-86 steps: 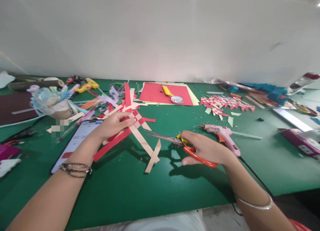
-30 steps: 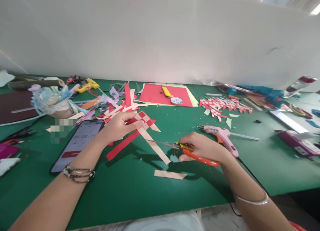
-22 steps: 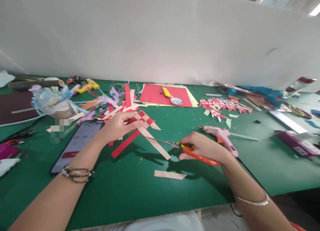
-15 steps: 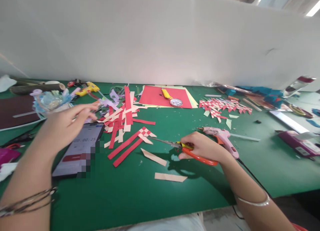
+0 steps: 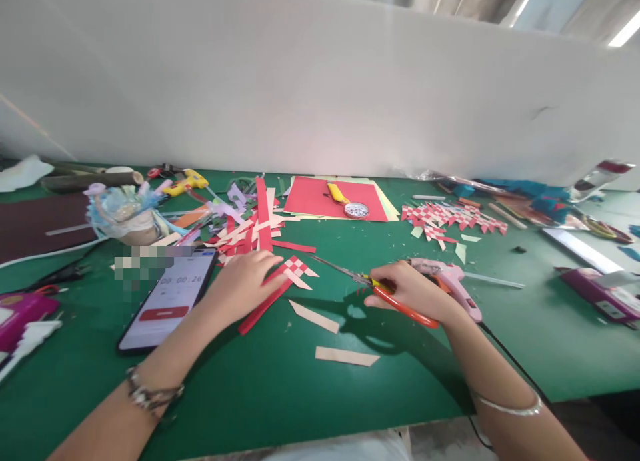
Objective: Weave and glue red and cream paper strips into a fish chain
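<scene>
Because the woven paper piece [image 5: 296,268] is thin, light and easily creased, it is probably best taken by its long red strips [image 5: 260,303] rather than by the checkered head, which could slip apart. It lies flat on the green table [image 5: 250,388], just right of the phone [image 5: 173,298]. The left hand [image 5: 243,286] rests on those strips with its fingers stretched out flat, clasping nothing. The right hand [image 5: 413,292] is closed round the orange handles of the scissors [image 5: 400,306]. Their blades look nearly together and point toward the piece. The glue gun [image 5: 463,289] lies just behind.
</scene>
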`<state>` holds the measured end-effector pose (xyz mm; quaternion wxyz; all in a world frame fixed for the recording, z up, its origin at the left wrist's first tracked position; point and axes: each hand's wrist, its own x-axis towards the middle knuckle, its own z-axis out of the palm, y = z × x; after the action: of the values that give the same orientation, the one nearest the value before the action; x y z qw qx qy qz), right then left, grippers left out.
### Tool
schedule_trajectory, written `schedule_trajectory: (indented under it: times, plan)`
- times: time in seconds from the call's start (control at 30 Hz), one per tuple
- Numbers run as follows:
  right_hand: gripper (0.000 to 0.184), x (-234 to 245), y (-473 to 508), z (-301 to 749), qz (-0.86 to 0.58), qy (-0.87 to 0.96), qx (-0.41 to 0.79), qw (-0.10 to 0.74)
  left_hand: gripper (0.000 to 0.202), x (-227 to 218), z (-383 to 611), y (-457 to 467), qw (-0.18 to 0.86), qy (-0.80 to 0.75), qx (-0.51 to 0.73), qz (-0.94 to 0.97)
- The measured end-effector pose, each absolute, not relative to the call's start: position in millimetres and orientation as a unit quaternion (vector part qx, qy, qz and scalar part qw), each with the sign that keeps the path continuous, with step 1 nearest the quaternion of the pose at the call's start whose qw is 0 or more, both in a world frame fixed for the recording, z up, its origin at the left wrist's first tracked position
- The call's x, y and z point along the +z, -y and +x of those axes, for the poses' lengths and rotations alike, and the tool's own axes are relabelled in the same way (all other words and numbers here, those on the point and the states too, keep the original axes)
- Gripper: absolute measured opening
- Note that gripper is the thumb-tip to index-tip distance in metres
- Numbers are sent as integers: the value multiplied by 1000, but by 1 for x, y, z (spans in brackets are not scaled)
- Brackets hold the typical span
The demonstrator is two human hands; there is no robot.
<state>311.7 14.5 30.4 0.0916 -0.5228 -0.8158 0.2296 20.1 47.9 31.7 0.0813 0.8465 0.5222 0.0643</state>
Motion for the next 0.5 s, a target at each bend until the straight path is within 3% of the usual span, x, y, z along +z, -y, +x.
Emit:
schedule_trajectory:
  times: [0.2, 0.5]
  plan:
    - [52, 27, -15, 312, -532, 811, 225, 88, 37, 10, 51, -60, 113, -553, 70, 823]
    - [47, 25, -14, 312, -567, 781, 217, 145, 52, 16, 41, -66, 261, -545, 115, 789]
